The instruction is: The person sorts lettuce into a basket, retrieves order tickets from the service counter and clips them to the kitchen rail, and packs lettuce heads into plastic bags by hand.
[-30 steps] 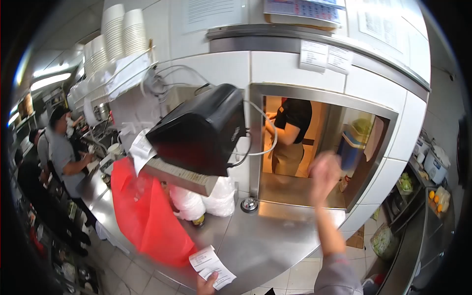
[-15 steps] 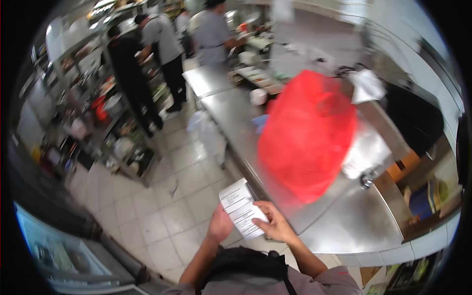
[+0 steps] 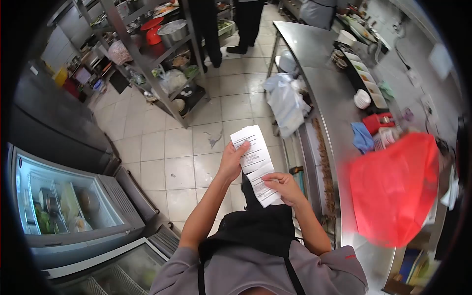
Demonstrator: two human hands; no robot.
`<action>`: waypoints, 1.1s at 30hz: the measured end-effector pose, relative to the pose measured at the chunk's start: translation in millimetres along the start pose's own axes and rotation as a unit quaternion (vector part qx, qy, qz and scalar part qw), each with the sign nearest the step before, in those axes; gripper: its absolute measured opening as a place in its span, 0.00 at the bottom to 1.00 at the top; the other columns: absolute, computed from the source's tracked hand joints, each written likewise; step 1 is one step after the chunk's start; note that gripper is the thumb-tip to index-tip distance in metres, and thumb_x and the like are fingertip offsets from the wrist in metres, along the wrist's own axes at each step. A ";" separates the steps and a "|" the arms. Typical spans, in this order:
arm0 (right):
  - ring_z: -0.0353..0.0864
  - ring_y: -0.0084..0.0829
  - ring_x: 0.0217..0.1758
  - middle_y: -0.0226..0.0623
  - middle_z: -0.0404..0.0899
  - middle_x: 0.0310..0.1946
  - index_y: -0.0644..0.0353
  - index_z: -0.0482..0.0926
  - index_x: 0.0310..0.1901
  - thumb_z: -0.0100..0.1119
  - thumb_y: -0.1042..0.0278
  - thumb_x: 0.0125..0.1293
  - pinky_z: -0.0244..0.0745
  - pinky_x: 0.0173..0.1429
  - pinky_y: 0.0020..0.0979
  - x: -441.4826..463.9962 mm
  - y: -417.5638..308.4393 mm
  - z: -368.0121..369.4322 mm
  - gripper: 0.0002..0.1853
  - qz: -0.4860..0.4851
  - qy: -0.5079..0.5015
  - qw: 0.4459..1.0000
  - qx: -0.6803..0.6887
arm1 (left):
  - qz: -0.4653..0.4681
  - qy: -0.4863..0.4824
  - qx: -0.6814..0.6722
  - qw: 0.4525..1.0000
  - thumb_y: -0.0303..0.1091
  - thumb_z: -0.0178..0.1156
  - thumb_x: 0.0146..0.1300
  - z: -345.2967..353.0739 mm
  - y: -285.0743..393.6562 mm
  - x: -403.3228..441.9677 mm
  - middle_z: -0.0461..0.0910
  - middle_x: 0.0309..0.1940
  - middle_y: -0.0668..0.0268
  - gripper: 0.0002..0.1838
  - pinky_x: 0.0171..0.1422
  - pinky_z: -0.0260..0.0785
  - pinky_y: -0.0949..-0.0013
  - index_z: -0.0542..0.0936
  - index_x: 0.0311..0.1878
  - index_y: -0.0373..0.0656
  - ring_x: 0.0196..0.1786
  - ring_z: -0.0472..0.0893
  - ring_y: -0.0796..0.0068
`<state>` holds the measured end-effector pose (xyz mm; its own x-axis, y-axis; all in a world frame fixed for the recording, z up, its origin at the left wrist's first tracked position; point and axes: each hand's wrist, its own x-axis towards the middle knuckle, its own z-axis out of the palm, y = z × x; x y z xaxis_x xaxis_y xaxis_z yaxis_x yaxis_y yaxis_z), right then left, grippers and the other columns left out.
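Observation:
A long printed paper receipt is held up in front of my apron, over the tiled floor. My left hand pinches its upper left edge, thumb on top of the print. Lower down, my right hand grips the paper's right side between thumb and fingers. A crease runs across the receipt between the two hands. The small print is too fine to read. To the right, a large red bag stands on the steel counter, apart from both hands.
A blue cloth, white cups and a tray of condiments line the counter. A white plastic bag hangs at its side. Left are a lit glass-door fridge and a steel shelf rack. Other people stand at the back.
My view has swung left, so the red bag sits farther right and the fridge shows more fully. The receipt is now stretched longer between my hands, with my left thumb over its upper part.

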<state>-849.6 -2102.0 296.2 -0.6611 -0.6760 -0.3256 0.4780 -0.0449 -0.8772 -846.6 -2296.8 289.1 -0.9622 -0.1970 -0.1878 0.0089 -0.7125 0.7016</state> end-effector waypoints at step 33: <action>0.69 0.25 0.51 0.38 0.69 0.52 0.61 0.67 0.56 0.37 0.85 0.54 0.61 0.53 0.21 615.4 -353.5 -168.9 0.25 -0.271 0.223 0.897 -0.270 | -0.117 -0.023 -0.002 0.993 0.28 0.44 0.62 -91.1 236.4 648.7 0.70 0.51 0.62 0.18 0.57 0.65 0.63 0.63 0.56 0.40 0.52 0.72 0.67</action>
<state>-1523.1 -2377.9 346.3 -0.9349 -0.2959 0.1960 -0.2524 0.1661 -0.9532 -1444.0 -2654.4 270.5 -0.9498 0.0054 -0.3128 -0.2151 -0.7374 0.6402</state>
